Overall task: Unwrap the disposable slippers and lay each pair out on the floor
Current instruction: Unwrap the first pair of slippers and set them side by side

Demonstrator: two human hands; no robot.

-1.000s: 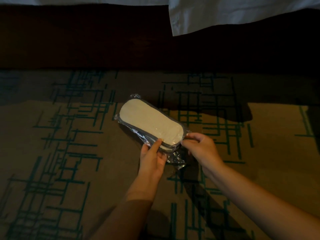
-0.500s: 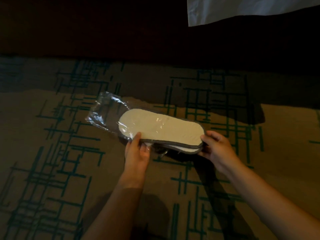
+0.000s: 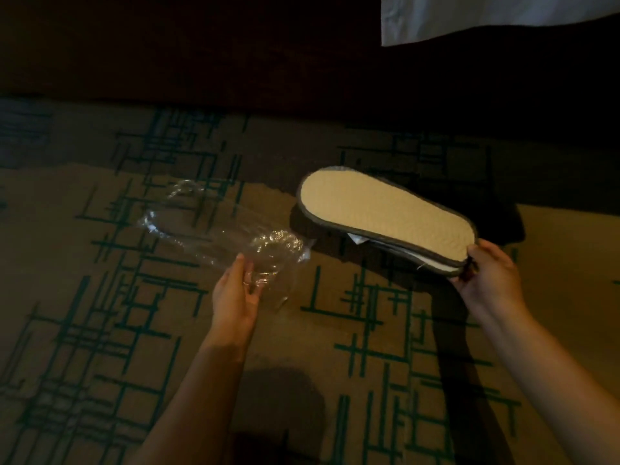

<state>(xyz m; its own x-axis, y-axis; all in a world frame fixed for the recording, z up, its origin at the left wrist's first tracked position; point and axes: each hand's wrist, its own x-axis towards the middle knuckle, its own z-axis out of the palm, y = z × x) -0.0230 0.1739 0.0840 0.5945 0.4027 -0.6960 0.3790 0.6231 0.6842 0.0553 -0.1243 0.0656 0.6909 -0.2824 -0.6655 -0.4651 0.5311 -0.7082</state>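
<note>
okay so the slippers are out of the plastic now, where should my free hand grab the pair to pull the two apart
Probably the rounded far end of the slippers, coming in from the left. The right hand already pinches the near end, so the far end sticks out free above the carpet. The pair is stacked sole up; take the top sole's dark rim there. The left hand must first drop the plastic wrapper.
</note>
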